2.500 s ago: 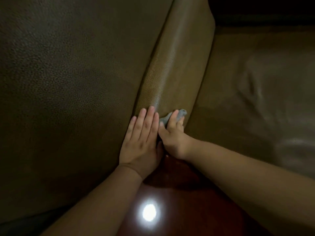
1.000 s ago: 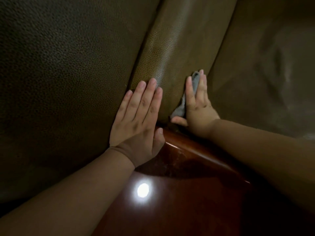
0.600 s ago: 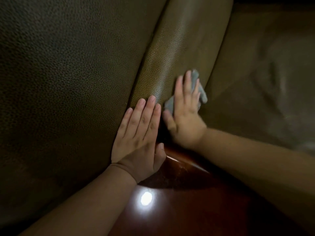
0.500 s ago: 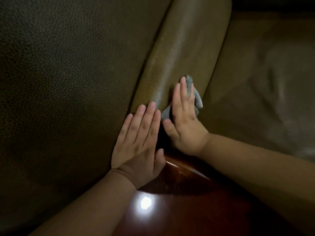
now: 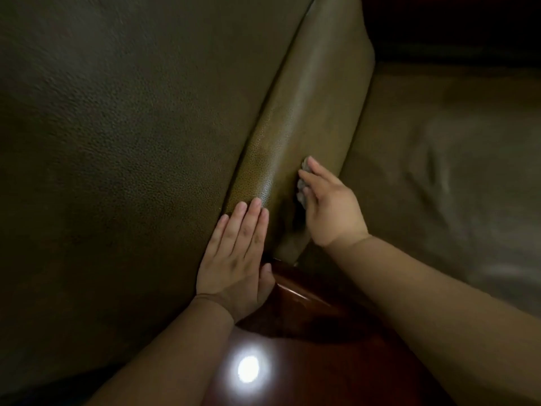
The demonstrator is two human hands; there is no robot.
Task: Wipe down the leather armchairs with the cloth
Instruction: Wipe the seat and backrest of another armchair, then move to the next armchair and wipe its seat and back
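Head view: we look down at two bare hands on an olive leather armchair [image 5: 131, 136], dim light, some blur.
Right hand [image 5: 330, 206]: fingers together and flat, pressing the grey cloth [image 5: 301, 189] against the rounded leather bolster [image 5: 307, 127]; only a sliver of cloth shows past the fingertips and thumb side.
Left hand [image 5: 234, 259]: flat, fingers close together, holding nothing; it lies along the seam between the broad cushion and the bolster, thumb touching the glossy wooden arm rail [image 5: 307, 332].
Change: half a second back the cloth hand lay just beside our left hand on the face of the bolster; now it sits further right, near the bolster's right edge, and turned more on its side. Over the last seconds it went up the bolster and came back down.
Reading: we judge this a sideways pass in a running wipe of the bolster; its lower face looks covered, its upper length not yet.
Edges: seam on the left, crease against the seat cushion [image 5: 439, 171] on the right, wooden rail below.
Open room: the bolster runs clear upward; the seat cushion to the right is unobstructed.
Note: a bright lamp reflection [image 5: 248, 369] sits on the rail, near our left forearm.
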